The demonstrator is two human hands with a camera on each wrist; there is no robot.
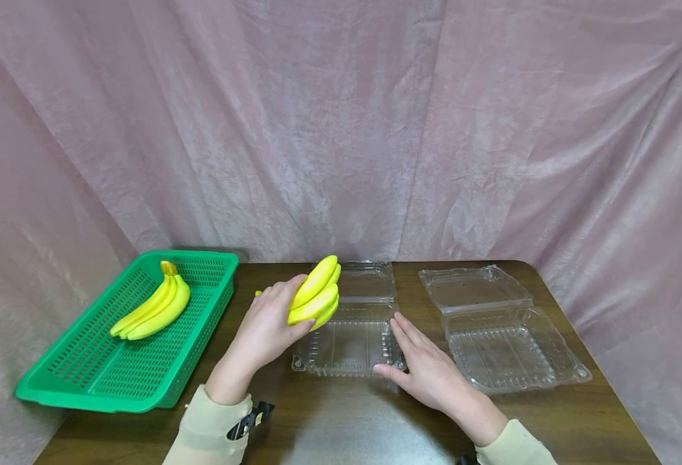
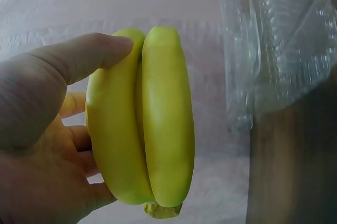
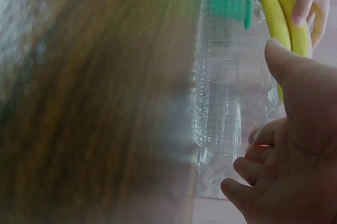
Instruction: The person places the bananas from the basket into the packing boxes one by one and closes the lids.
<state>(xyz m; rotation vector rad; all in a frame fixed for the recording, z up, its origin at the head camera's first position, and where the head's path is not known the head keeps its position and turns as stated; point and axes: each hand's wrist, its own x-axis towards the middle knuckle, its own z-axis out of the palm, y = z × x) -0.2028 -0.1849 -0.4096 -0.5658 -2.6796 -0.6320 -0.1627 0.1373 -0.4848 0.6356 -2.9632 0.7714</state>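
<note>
My left hand [image 1: 271,320] grips a bunch of yellow bananas [image 1: 320,294], thumb on one side and fingers round the other. In the left wrist view the bananas [image 2: 167,113] stand upright, with the stem end low in the picture. They hang over the left part of a clear plastic clamshell container [image 1: 347,369], whose lid [image 1: 370,281] lies open behind its base. My right hand [image 1: 428,368] has its fingers extended along the container's right edge. The right wrist view shows that hand [image 3: 300,124] close beside the clear wall, thumb apart from the fingers.
A green perforated basket [image 1: 186,368] stands at the left with another banana bunch [image 1: 157,303] in it. A second clear clamshell container [image 1: 509,355] lies open at the right of the wooden table [image 1: 341,426]. A pink curtain [image 1: 341,129] hangs behind.
</note>
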